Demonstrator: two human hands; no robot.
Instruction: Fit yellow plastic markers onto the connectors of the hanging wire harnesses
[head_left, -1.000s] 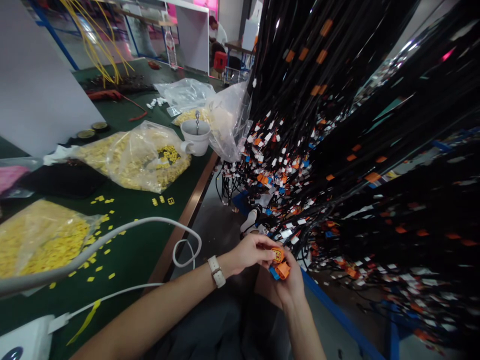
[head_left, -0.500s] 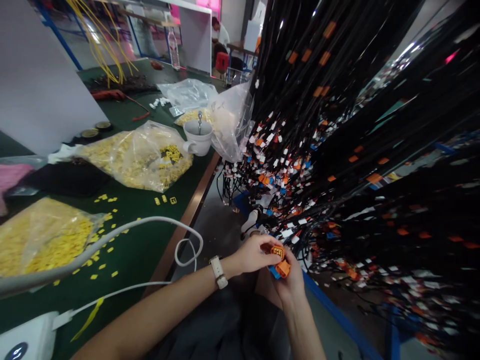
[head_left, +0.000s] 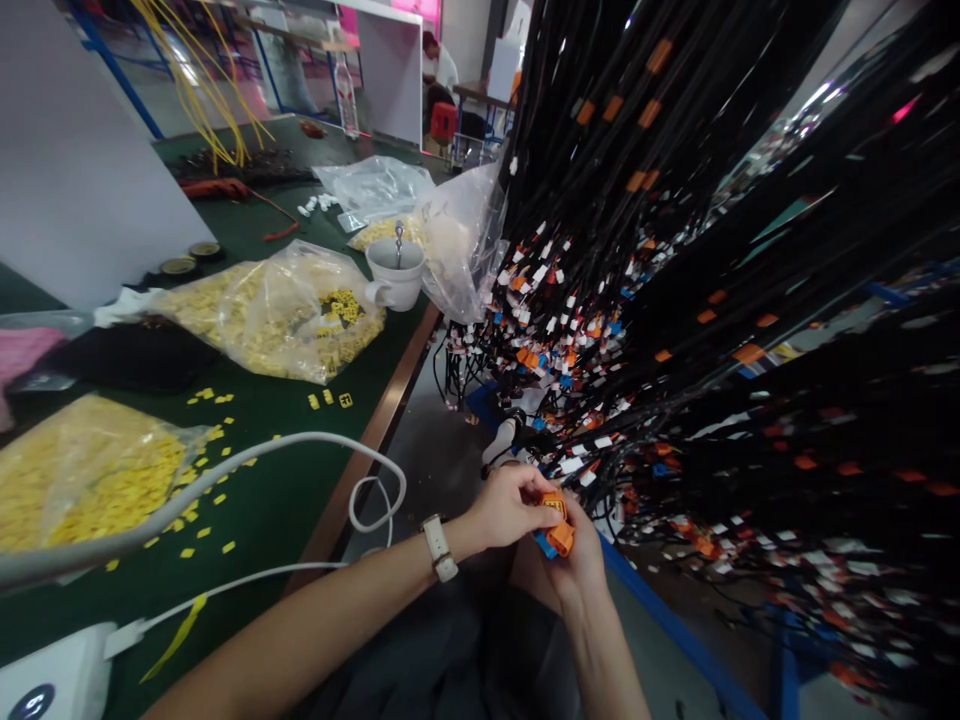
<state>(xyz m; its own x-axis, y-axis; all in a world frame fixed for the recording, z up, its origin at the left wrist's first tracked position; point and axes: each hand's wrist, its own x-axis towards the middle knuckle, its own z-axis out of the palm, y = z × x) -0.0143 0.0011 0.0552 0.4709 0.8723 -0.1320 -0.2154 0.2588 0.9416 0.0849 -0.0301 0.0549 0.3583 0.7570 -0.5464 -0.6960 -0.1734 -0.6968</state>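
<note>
My left hand (head_left: 511, 508), with a white watch on its wrist, pinches an orange connector (head_left: 554, 503) between thumb and fingers; something yellow shows in the connector's face. Beside and below it, my right hand (head_left: 581, 560) has its fingers wrapped round a second orange connector (head_left: 561, 540) and a blue connector (head_left: 545, 545). The two hands meet above my lap, just off the table's wooden edge. Many black cables (head_left: 645, 250) with white, orange and blue ends hang close beyond the hands.
On the green table (head_left: 300, 500) lie a bag of yellow parts (head_left: 277, 310), another open bag (head_left: 90, 480), loose yellow pieces, a white mug (head_left: 396, 273) and a white cable (head_left: 300, 440). A blue frame bar (head_left: 667, 630) runs at the right. A person (head_left: 442, 70) sits far back.
Both hands have shifted very slightly, and the connectors have tilted a little between the fingers. The yellow in the upper orange connector shows less clearly than before.
</note>
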